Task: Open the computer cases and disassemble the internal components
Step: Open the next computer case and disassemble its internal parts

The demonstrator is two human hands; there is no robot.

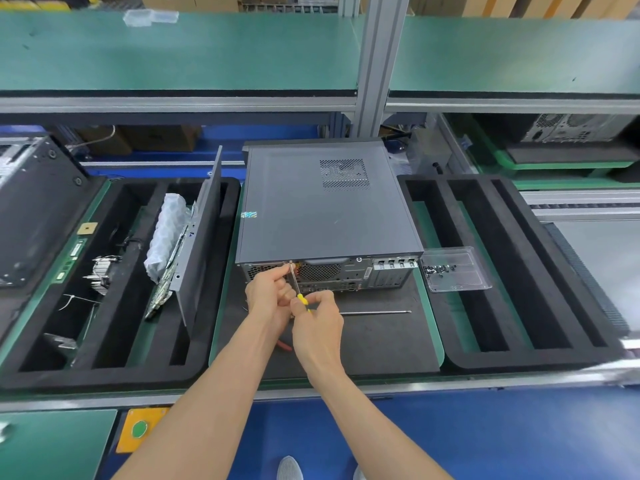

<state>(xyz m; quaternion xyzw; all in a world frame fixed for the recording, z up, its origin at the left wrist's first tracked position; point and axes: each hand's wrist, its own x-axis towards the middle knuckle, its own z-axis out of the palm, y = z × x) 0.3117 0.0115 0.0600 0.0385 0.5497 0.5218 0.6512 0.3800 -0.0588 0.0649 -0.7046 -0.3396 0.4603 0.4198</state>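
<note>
A grey computer case (pixel 311 206) lies flat on the black mat in front of me, its side panel closed and its rear panel facing me. My right hand (pixel 317 323) grips the yellow handle of a screwdriver (pixel 297 284), whose shaft slants up to a screw at the rear panel's top edge. My left hand (pixel 270 296) pinches the shaft near its tip, fingers curled against the rear panel.
A clear plastic tray (pixel 455 270) with several dark screws sits right of the case. A long metal rod (pixel 375 312) lies on the mat. A black foam rack (pixel 104 285) on the left holds a panel and boards; another foam rack (pixel 502 271) stands right.
</note>
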